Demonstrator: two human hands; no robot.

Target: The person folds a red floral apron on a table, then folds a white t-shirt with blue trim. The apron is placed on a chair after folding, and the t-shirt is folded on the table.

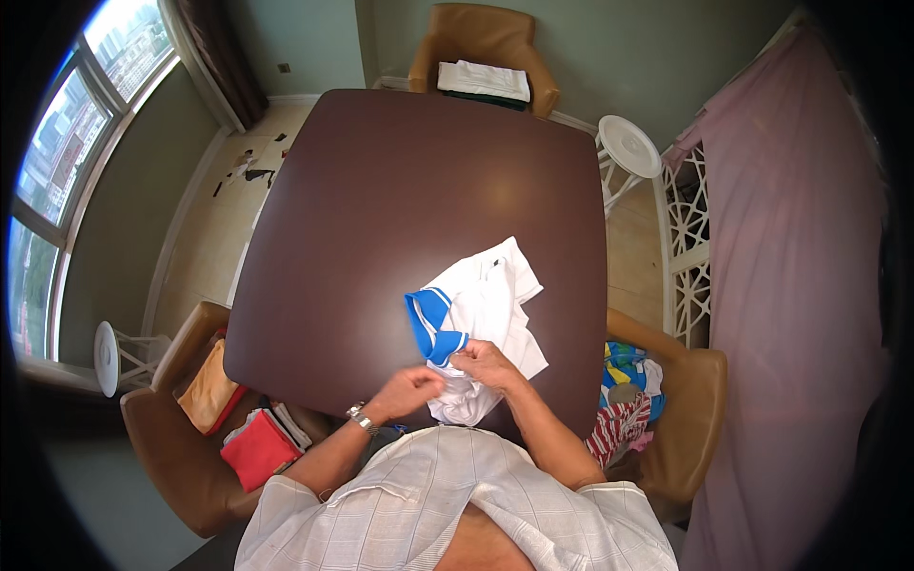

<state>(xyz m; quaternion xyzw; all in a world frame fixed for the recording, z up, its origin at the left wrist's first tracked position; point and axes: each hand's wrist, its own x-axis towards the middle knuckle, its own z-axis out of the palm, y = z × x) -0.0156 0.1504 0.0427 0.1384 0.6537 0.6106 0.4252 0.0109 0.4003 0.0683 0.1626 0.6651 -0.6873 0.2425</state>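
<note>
A white polo shirt (489,289) lies loosely bunched near the front edge of a dark brown table (400,185). Its blue collar (430,314), trimmed with a white stripe, points left. With thumb and fingers, my right hand (487,364) pinches the shirt at the lower end of the collar. My left hand (408,392), below a metal wristwatch (363,419), is beside the shirt's left edge with its fingers curled; whether they touch the cloth is unclear. The lower folds of the shirt reach the table edge by my body.
Folded clothes, including a red one (262,450), rest on the left tan armchair (161,428). Loose clothes (625,400) are heaped on the right armchair (696,421). Folded white cloth (483,80) sits on the far armchair (482,32). A round white side table (630,146) stands at the back right.
</note>
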